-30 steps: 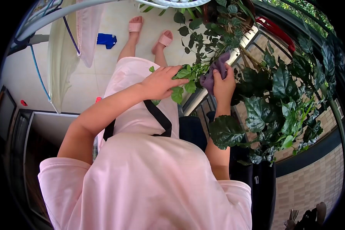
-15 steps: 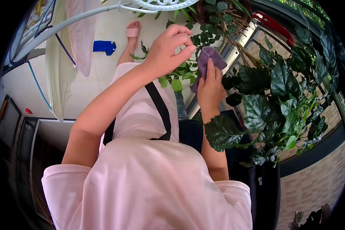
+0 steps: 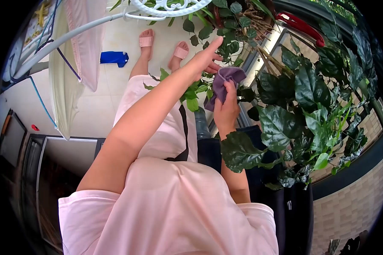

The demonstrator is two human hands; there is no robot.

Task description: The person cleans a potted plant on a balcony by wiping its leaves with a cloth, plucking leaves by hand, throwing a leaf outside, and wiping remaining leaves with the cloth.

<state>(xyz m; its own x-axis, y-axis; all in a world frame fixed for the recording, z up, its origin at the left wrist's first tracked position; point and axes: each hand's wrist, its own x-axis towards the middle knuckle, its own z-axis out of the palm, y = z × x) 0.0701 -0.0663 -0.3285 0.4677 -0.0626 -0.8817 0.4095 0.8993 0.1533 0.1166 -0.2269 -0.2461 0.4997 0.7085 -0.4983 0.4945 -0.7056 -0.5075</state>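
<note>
My right hand (image 3: 227,108) is closed around a crumpled purple cloth (image 3: 219,87), which sticks up and out to the left of the fingers. Just above and left of the cloth, my left hand (image 3: 206,62) reaches out with its fingers extended and apart, among the leaves of a green plant (image 3: 232,44). I cannot make out whether its fingertips touch the cloth or a leaf. Large, glossy dark leaves (image 3: 281,127) hang to the right of my right hand, and one overlaps my right forearm.
A white metal stand (image 3: 174,12) curves across the top. Pale fabric (image 3: 66,85) and cords hang at the left. A blue object (image 3: 114,58) lies on the tiled floor (image 3: 106,80). At the right is a dark railing (image 3: 353,168); a dark seat (image 3: 295,212) stands beside me.
My left hand has moved right, closer to the cloth, and its fingers have straightened from a curled pose. My right hand and the cloth have shifted slightly left and down. Both feet now show.
</note>
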